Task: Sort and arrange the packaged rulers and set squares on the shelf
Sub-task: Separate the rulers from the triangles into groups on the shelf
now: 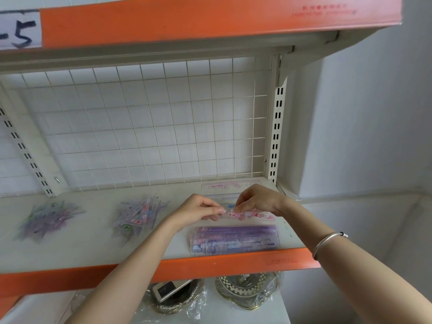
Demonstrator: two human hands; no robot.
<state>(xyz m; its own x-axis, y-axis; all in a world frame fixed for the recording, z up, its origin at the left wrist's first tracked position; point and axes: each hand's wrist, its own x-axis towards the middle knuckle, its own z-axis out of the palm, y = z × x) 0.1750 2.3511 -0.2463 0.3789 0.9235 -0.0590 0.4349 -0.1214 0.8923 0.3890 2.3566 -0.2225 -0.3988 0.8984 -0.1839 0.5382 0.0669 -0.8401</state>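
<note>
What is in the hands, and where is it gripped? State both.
The left hand and right hand both pinch one pink-printed packaged ruler by its upper long edge, fingers close together.

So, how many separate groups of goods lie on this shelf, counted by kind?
Heaps of set squares: 2, the left heap and the middle heap
Stack of purple rulers: 1
Pink ruler pack, pinched by the left hand and the right hand: 1
Pale packs at the back, partly hidden: 1 group
Total: 5
</note>
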